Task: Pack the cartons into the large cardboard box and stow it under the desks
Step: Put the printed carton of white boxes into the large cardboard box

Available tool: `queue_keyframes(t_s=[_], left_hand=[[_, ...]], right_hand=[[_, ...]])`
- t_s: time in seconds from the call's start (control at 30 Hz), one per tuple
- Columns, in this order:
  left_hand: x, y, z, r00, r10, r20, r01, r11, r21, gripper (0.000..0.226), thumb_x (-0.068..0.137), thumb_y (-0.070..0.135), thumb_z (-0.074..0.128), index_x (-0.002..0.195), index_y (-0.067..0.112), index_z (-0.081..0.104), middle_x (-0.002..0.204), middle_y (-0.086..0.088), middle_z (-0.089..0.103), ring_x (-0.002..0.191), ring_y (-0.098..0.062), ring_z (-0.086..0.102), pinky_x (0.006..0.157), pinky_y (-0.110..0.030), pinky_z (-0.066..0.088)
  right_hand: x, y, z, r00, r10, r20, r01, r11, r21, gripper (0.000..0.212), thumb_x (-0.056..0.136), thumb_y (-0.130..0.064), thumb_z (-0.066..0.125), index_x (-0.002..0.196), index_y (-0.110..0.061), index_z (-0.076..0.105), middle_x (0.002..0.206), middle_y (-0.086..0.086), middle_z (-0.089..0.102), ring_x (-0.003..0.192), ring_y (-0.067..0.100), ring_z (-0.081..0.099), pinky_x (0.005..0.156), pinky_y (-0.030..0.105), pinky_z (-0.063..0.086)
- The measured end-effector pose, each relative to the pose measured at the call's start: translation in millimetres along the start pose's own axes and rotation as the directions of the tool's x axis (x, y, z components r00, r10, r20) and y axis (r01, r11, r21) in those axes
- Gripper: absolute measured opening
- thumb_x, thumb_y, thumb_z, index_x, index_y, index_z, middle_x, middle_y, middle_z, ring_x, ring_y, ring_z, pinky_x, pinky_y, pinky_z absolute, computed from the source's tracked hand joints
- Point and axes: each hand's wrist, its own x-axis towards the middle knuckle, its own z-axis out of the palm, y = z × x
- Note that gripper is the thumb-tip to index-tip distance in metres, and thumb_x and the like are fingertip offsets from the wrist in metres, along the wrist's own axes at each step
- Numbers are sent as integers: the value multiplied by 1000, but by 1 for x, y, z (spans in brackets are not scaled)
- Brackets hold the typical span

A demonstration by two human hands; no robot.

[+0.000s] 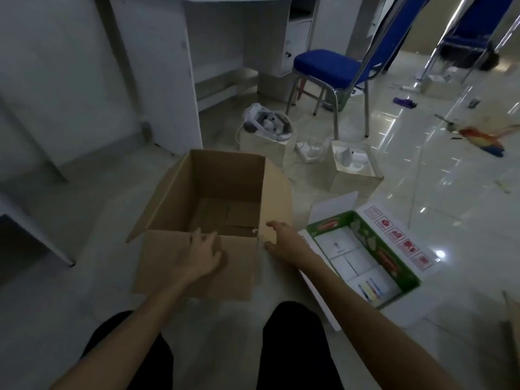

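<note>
On the floor, both hands (pixel 204 253) seemingly touch the cardboard box (pixel 197 266).

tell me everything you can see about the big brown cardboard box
The large cardboard box is plain brown corrugated card, standing upright on the pale floor with its top open and flaps splayed outward. Inside only the folded bottom flaps show; nothing is packed yet. It sits in front of the white desks, left of the green carton tray. The left hand rests on the near flap, and the right hand touches the near right corner.
</note>
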Motion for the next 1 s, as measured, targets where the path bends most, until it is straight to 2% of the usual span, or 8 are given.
queue_keyframes(t_s=[0.1,0.17,0.3,0.4,0.57,0.77,0.9,1.0], left_hand=[[-2,-4,13,999,-36,-15,38,994,104,59,90,41,44,144,27,25,155,-17,12,141,-39,14,111,-52,27],[-2,-5,21,997,-50,-62,55,994,91,59,91,47,40,145,31,22,157,-15,7,140,-39,12,109,-54,25],[6,-11,31,986,-89,-144,96,995,39,56,93,49,32,146,35,17,158,-14,2,140,-42,6,111,-57,19],[14,-11,37,973,-111,-203,104,994,-43,52,93,49,31,143,35,25,158,-11,4,140,-42,5,111,-57,21],[31,-23,42,955,-111,-275,91,992,-87,47,91,47,42,132,25,43,154,-13,14,134,-42,11,108,-57,26],[67,-56,25,953,-53,-298,41,998,-45,40,84,45,56,115,21,49,147,-16,25,127,-43,18,99,-60,33],[84,-78,2,968,-2,-250,-3,1000,-23,60,73,65,39,113,22,51,145,-12,27,127,-39,17,104,-56,28],[92,-89,-12,973,31,-229,-32,999,1,66,67,68,34,111,22,54,140,-11,33,127,-37,21,105,-49,26]], right_hand=[[11,2,10,1000,-14,-3,14,999,-30,57,87,-29,55,138,-15,36,139,16,44,122,34,48,99,44,42],[25,3,13,1000,-18,14,19,1000,-15,59,89,-35,53,141,-17,32,143,17,38,125,35,46,101,45,40],[53,8,28,999,-7,42,4,998,70,66,90,-46,48,146,-25,20,154,21,16,140,40,22,110,48,28],[75,13,39,998,-15,57,10,996,85,68,91,-43,46,147,-16,18,155,23,13,144,37,8,112,47,23],[89,20,54,999,-4,-40,9,991,134,63,86,-30,55,141,-13,31,146,19,32,126,39,44,101,44,39],[89,-4,83,981,85,-173,-36,963,267,65,86,-35,53,143,-19,27,146,13,32,128,31,39,104,41,37],[86,-28,103,957,207,-202,-133,935,328,67,86,-39,48,145,-25,19,149,10,27,127,28,40,101,41,41],[83,-46,115,938,265,-225,-184,927,328,70,87,-41,46,146,-28,13,149,8,28,123,26,45,96,43,46]])
